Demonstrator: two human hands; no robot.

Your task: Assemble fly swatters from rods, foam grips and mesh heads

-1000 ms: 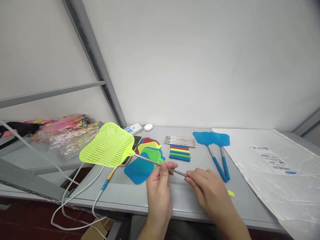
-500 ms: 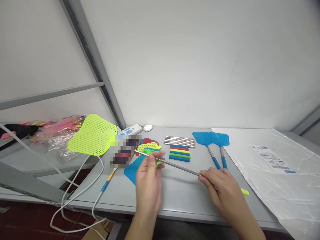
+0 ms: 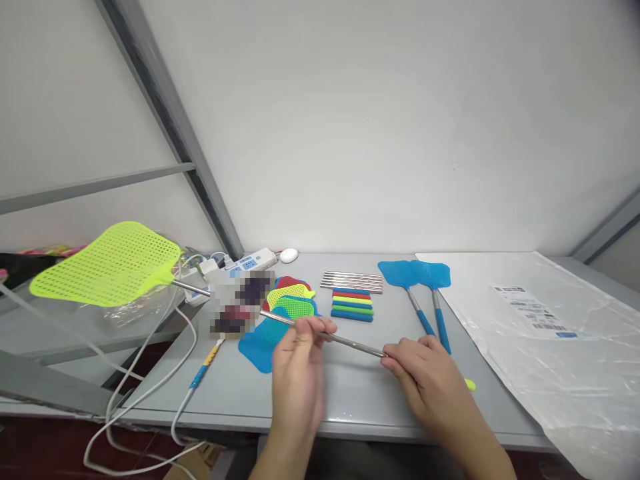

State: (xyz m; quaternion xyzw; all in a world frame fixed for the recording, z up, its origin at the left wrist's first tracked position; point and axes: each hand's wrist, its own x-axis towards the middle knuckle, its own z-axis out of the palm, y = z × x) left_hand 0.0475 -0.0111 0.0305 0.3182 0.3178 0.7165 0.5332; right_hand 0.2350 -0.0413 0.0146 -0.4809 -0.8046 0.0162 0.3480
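Both of my hands hold a fly swatter with a thin metal telescopic rod, raised over the table. Its yellow-green perforated head (image 3: 113, 267) reaches far to the left. My left hand (image 3: 301, 360) pinches the middle of the rod (image 3: 277, 319). Closer to the handle end, my right hand (image 3: 420, 373) is closed on the rod; a yellow-green tip (image 3: 470, 385) shows beyond it. Behind my left hand lie loose swatter heads: blue (image 3: 257, 343), green (image 3: 295, 307), yellow (image 3: 287, 293) and red (image 3: 294, 283). Two blue swatters (image 3: 431, 275) rest right of centre.
Several metal rods (image 3: 351, 281) lie in a row above several coloured handle grips (image 3: 353, 307). A power strip (image 3: 250, 263), a white round object (image 3: 289, 255) and a pixelated object (image 3: 243, 303) with a cable (image 3: 205, 365) are left. White plastic packaging (image 3: 525, 360) covers the right side.
The swatter's head has moved left, away from my hands, and more of its rod shows. My right hand has shifted slightly left. The camera view has turned a little right.
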